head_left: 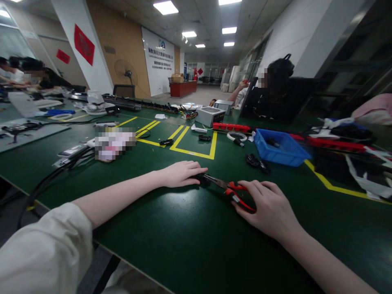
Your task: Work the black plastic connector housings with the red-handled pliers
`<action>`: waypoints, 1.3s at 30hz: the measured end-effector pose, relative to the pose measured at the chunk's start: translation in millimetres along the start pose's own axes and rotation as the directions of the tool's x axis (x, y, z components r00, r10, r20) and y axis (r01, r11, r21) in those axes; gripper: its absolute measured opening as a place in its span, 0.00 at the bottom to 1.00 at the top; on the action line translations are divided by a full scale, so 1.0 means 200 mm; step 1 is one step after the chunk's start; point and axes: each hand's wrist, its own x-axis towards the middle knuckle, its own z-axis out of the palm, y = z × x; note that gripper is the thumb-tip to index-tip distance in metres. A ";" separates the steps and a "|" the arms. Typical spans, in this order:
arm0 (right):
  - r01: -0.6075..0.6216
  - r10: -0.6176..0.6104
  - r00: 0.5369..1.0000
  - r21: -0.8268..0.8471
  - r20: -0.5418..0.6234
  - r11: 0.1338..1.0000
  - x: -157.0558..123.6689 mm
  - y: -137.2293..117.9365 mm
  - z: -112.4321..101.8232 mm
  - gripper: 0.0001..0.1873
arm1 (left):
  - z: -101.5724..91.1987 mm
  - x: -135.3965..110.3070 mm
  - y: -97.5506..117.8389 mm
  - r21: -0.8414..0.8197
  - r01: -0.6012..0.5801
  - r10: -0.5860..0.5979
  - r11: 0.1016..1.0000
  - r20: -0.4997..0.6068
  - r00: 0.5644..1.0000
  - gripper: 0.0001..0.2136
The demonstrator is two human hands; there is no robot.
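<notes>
Red-handled pliers (230,188) lie on the green table (171,228) with their jaws pointing left. My right hand (267,208) is wrapped over the red handles and grips them. My left hand (180,173) lies palm down just left of the jaws, fingers together, pressing on a small black part (200,179) that the plier jaws meet. Most of that part is hidden under my fingers.
A blue bin (280,149) sits behind the pliers to the right, with small black parts (257,162) beside it. Yellow tape lines (196,153), cables (61,167), a grey box (210,115) and red strips (333,143) lie further back. Other people sit at the far left and far right.
</notes>
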 end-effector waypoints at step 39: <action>0.066 -0.066 0.998 -0.009 0.023 0.998 -0.01 -0.01 -0.03 0.24 | 0.01 0.03 0.07 0.116 0.075 -0.085 0.990 0.084 0.993 0.23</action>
